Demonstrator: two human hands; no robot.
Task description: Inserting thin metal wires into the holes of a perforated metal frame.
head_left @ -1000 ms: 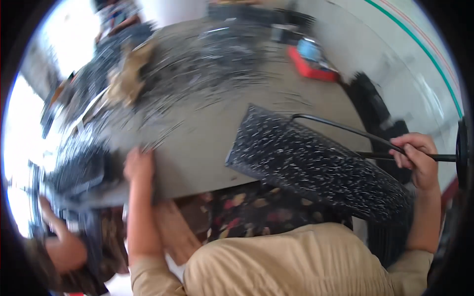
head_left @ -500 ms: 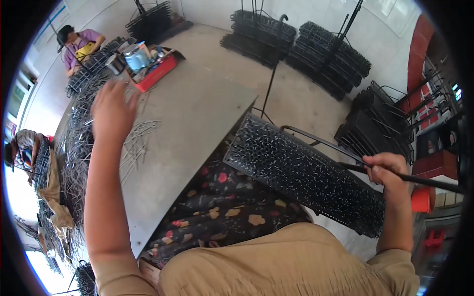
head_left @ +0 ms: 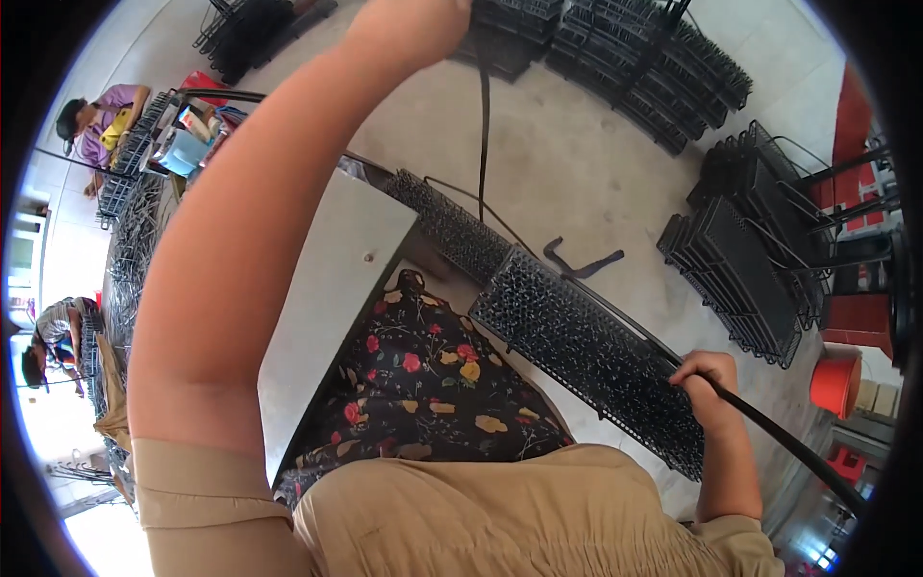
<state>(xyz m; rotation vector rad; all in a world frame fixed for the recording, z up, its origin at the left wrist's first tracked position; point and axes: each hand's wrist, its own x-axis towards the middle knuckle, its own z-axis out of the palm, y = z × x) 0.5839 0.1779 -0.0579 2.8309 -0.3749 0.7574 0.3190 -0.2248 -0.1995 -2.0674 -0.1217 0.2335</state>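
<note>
Below the table's [head_left: 332, 260] right edge, a long black mesh rack [head_left: 586, 337] filled with small upright bits lies slanted beside my lap. My right hand [head_left: 710, 385] is closed round the thin black handle rod [head_left: 779, 435] along its right side. My left arm stretches far forward. At the upper picture edge, my left hand [head_left: 409, 29] is curled at the top of a standing black rod [head_left: 483, 125]; its fingertips are partly cut off. This rod runs down towards a second dark mesh rack [head_left: 452, 226], partly behind the table corner.
Stacked black racks [head_left: 654, 72] stand along the far wall, with more racks [head_left: 745, 250] at right. A bent dark strip [head_left: 582, 262] lies on the floor. Beyond my left arm are a blue jug [head_left: 181, 152] and a heap of metal strips [head_left: 135, 240]. Two people sit at far left.
My left hand has swung from over the table forward and right to the standing rod. The view has shifted, and the second rack now shows. My right hand still holds the handle rod.
</note>
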